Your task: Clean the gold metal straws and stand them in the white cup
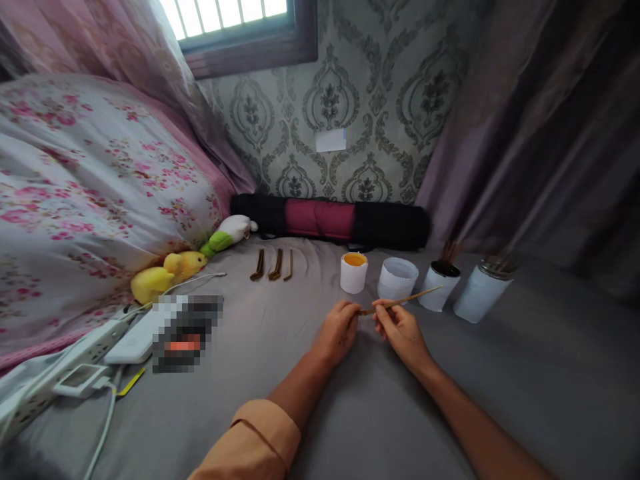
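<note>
A thin brown stick (pixel 420 294) runs slantwise between my two hands, its pale tip pointing up to the right. My left hand (pixel 340 328) is closed around its left end. Close beside it, my right hand (pixel 401 330) pinches the stick near its middle. Just beyond the hands stand a white-wrapped cup with orange inside (pixel 353 280) and a wider whitish tub (pixel 397 285). Farther left on the sheet lie two small bundles of bent brown sticks (pixel 259 265) and a single bent stick (pixel 289 265).
Two white-wrapped cans (pixel 434 295) holding thin sticks stand at the right. A black and maroon roll (pixel 320 219) lies along the wall. On the left are plush toys (pixel 150 285), a power strip (pixel 37 400), cables, a white power bank (pixel 133 340) and a blurred-out item.
</note>
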Demonstrator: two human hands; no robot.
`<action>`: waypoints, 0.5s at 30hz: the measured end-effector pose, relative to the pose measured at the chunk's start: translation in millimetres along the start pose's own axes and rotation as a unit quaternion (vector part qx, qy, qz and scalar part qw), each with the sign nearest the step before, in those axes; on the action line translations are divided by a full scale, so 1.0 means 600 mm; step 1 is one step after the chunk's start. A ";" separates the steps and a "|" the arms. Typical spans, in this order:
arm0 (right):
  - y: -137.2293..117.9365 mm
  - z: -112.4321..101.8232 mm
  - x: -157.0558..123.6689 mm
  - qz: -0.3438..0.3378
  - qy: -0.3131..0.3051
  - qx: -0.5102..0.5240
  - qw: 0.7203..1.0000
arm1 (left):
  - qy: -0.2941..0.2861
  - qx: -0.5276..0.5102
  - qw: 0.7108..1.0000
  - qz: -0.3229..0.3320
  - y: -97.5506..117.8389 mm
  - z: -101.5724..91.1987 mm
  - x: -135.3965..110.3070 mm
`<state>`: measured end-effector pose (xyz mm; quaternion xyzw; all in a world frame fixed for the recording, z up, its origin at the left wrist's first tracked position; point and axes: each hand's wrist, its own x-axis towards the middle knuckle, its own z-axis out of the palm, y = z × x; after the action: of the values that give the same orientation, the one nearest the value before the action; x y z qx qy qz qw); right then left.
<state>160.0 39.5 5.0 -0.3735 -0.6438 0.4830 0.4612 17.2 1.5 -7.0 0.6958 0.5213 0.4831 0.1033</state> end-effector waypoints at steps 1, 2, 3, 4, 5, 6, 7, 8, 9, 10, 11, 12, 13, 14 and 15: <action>0.000 0.000 0.000 0.000 0.001 0.002 1.000 | 0.001 -0.014 1.000 -0.011 0.000 0.000 0.001; 0.001 -0.001 0.001 0.000 0.002 0.004 1.000 | 0.002 -0.027 0.999 -0.024 0.001 0.000 0.001; 0.001 -0.001 0.001 0.000 0.004 0.006 1.000 | 0.004 -0.039 0.998 -0.039 0.001 0.001 0.002; 0.001 -0.002 0.002 0.000 0.006 0.007 1.000 | 0.008 -0.052 0.997 -0.056 0.002 0.001 0.003; 0.002 -0.003 0.002 0.001 0.009 0.008 1.000 | 0.011 -0.068 0.995 -0.077 0.003 0.002 0.004; 0.002 -0.003 0.003 0.002 0.012 0.009 1.000 | 0.011 -0.088 0.991 -0.104 0.004 0.003 0.005; 0.003 -0.004 0.004 0.004 0.015 0.011 1.000 | 0.010 -0.112 0.985 -0.134 0.005 0.004 0.006; 0.004 -0.005 0.005 0.005 0.018 0.012 1.000 | 0.008 -0.140 0.976 -0.167 0.007 0.005 0.008; 0.005 -0.005 0.005 0.005 0.022 0.012 1.000 | 0.004 -0.171 0.965 -0.199 0.009 0.007 0.009; 0.006 -0.006 0.006 0.004 0.026 0.011 1.000 | -0.002 -0.203 0.952 -0.227 0.010 0.008 0.010; 0.007 -0.007 0.006 0.003 0.029 0.008 1.000 | -0.010 -0.236 0.939 -0.249 0.012 0.009 0.011; 0.008 -0.008 0.006 0.002 0.032 0.005 0.999 | -0.018 -0.268 0.926 -0.267 0.014 0.010 0.011; 0.008 -0.009 0.007 0.001 0.035 0.001 0.999 | -0.026 -0.299 0.912 -0.280 0.016 0.010 0.012; 0.009 -0.010 0.007 0.001 0.037 -0.003 0.999 | -0.033 -0.329 0.898 -0.292 0.018 0.010 0.012; 0.009 -0.011 0.008 0.000 0.039 -0.006 0.999 | -0.038 -0.359 0.882 -0.304 0.020 0.009 0.012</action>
<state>165.2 47.1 1.5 -0.3946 -0.6283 0.4643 0.4838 28.7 4.3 1.9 0.4363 0.4934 0.5556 0.5075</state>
